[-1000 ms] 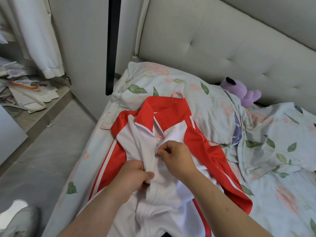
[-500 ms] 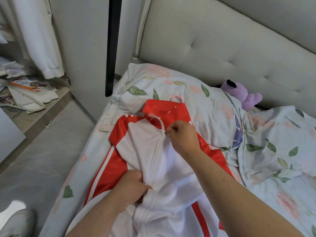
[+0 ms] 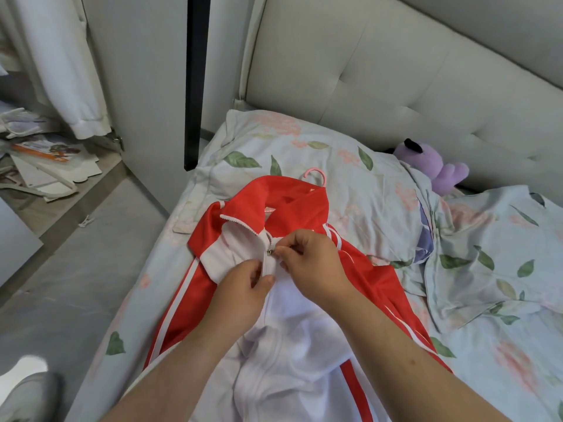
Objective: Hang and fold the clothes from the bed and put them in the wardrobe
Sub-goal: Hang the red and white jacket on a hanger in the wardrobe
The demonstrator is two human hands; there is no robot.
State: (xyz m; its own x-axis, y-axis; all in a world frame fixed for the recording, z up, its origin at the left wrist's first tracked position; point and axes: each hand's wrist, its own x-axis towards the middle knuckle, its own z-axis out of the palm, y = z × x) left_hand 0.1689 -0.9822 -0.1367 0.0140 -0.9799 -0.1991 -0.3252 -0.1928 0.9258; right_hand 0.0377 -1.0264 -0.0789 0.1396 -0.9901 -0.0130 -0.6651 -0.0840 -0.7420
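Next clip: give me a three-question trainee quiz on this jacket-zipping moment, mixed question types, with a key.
1. True or false: the pink plastic hanger hook sticks out above the red collar of the red-and-white zip-up track jacket.
2. Which hand pinches the small metal zipper pull? A) left hand B) right hand
3. Fill in: the purple plush toy lies against the padded ____.

Key:
1. True.
2. B; the left hand grips the white fabric just below the pull.
3. Headboard.

A home bedroom: floral-sheeted bed [image 3: 502, 345], padded headboard [image 3: 396, 86], plush toy [image 3: 432, 169], open wardrobe [image 3: 146, 71].
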